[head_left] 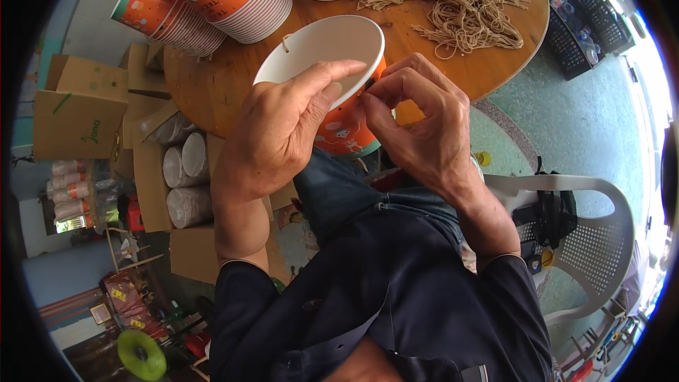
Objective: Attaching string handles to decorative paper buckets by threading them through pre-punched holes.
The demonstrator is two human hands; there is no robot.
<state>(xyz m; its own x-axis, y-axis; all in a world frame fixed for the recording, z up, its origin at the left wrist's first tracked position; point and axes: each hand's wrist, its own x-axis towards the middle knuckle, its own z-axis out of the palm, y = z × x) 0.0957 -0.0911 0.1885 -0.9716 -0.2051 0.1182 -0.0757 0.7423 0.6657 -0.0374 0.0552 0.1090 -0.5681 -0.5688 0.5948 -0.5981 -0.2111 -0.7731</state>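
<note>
A paper bucket (344, 131), white inside and printed orange and green outside, is tilted over my lap at the table's near edge. My left hand (279, 124) grips it at the near rim, the index finger stretched across the opening. Just below the rim on the right, my right hand (424, 117) pinches at the outer wall with thumb and index finger. Whatever lies between those fingertips is too small to make out. A short loop of tan cord (286, 44) shows on the inner wall at the far left of the bucket.
On the wooden table (495, 74) lies a heap of tan cords (470, 10). Nested stacks of similar buckets (244, 10) stand at its back left. Cardboard boxes (81, 117) are at the left, a plastic chair (601, 240) at the right, black crates (576, 35) beyond the table.
</note>
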